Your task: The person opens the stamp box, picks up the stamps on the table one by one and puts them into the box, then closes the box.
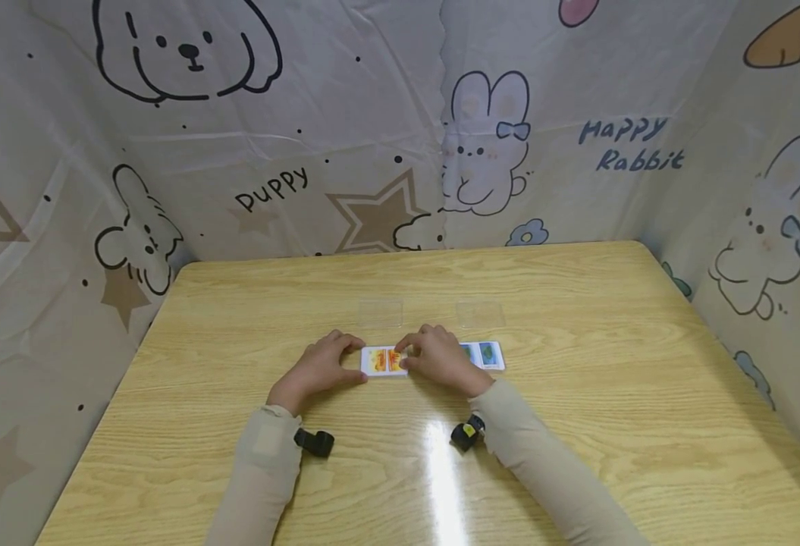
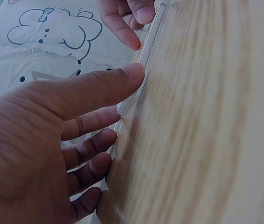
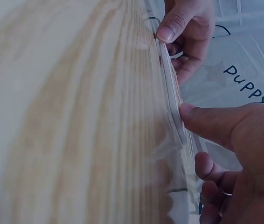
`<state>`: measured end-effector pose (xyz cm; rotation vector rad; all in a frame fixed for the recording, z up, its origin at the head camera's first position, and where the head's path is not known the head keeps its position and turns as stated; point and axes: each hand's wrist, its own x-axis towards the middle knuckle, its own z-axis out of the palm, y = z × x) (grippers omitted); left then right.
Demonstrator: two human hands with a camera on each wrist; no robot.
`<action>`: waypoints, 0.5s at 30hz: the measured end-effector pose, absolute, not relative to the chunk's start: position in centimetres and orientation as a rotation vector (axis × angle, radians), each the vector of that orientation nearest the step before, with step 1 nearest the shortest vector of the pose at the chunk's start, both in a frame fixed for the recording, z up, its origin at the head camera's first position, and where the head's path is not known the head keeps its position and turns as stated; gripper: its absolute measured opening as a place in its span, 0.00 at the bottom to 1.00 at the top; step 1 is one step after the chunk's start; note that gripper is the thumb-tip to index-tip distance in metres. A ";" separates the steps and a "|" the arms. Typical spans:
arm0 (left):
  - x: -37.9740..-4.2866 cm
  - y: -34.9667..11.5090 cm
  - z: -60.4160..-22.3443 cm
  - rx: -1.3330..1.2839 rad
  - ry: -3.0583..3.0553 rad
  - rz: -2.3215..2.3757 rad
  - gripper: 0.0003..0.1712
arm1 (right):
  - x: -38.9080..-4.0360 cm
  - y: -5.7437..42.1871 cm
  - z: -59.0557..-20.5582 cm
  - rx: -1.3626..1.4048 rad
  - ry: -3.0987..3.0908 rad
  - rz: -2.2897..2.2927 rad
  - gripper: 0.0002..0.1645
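A thin white stack of picture cards (image 1: pixel 378 361) with orange pictures lies flat on the table. At its left end my left hand (image 1: pixel 322 366) holds it, thumb at the near corner and index finger at the far one. My right hand (image 1: pixel 440 356) pinches toward its right end with thumb and index finger, hiding part of the pictures. A second card stack (image 1: pixel 491 355) with blue and green pictures sits to the right, partly hidden by the right hand. Both wrist views show the first stack edge-on, with the left thumb (image 2: pixel 118 83) and right thumb (image 3: pixel 202 119) against it.
Two clear plastic rectangles, one on the left (image 1: pixel 381 313) and one on the right (image 1: pixel 480 315), lie behind the stacks. The wooden table (image 1: pixel 249 303) is bordered by printed cloth (image 1: pixel 372 152) at the back and sides. Each wrist carries a small black camera (image 1: pixel 315 442).
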<state>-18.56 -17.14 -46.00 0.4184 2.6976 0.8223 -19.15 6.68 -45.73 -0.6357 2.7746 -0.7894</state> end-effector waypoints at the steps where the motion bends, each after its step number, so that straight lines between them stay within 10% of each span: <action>1: -18.5 -17.1 -46.0 0.418 2.699 0.821 0.34 | -19.1 6.7 -45.7 -0.637 2.775 -0.790 0.15; 15: -18.6 -17.1 -46.2 0.405 2.692 0.821 0.33 | -19.4 6.5 -45.4 -0.588 2.789 -0.812 0.17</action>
